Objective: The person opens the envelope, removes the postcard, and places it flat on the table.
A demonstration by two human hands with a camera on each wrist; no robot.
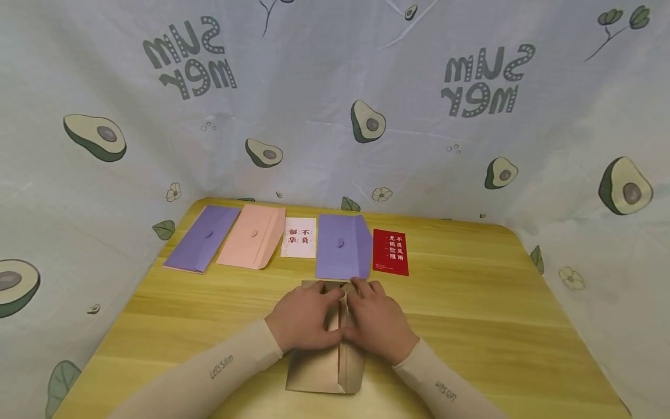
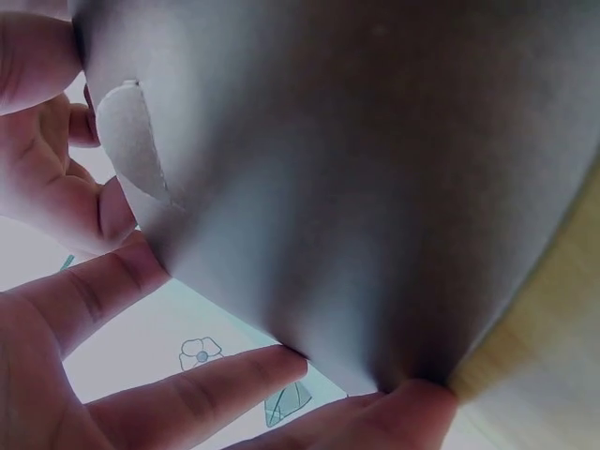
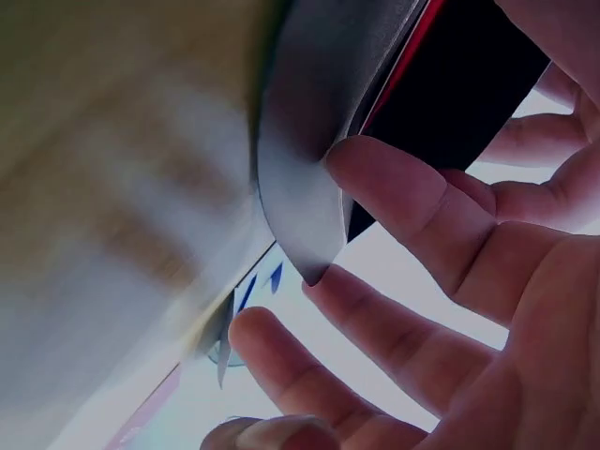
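Resting just nearside of the middle purple envelope (image 1: 340, 259), the gold envelope (image 1: 316, 372) shows a red edge (image 3: 401, 64) inside, its flap (image 1: 354, 372) apparently not yet closed. Left hand (image 1: 303, 317) and right hand (image 1: 379, 320) touch it, fingers spread. Flanking that purple envelope, white card (image 1: 299, 247) and red card (image 1: 390, 256) lie unenclosed.

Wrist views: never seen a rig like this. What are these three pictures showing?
There's no machine: a person's bare left hand and right hand do the work. The wide picture comes from a head-worn camera; each close-up comes from a camera on one wrist.

On the wood-patterned table, left to right in the wide picture, lie a purple envelope, pink envelope, white card, another purple envelope and red card. Nearer the wearer, both hands touch a brown envelope; neither plainly grips it.
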